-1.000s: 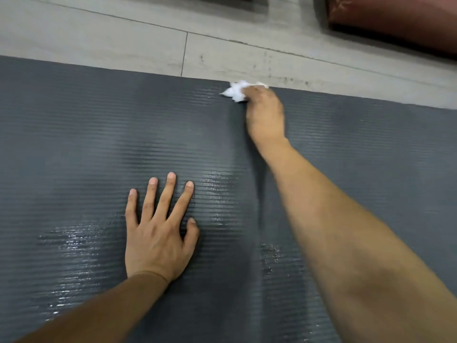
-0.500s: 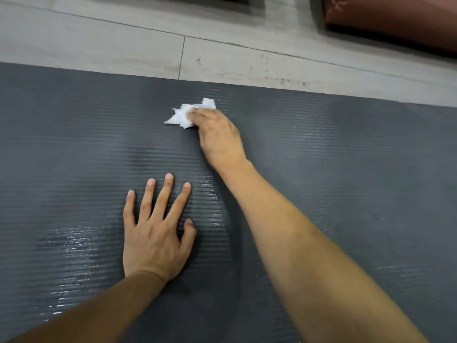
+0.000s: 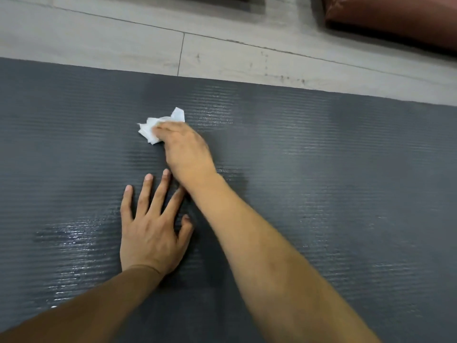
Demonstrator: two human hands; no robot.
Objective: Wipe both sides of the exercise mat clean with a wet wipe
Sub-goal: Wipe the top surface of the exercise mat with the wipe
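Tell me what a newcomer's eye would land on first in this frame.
First the crumpled white wet wipe, bright against the dark grey ribbed exercise mat, gripped by the right hand near the middle of the view. Just below it the left hand lies flat on the mat with fingers spread. Shiny wet streaks glisten on the mat at lower left, and pale floor runs beyond its far edge.

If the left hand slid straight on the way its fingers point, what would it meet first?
Probably the right hand, which grips the crumpled white wet wipe just beyond the left hand fingertips on the dark grey ribbed exercise mat; depth is unclear.
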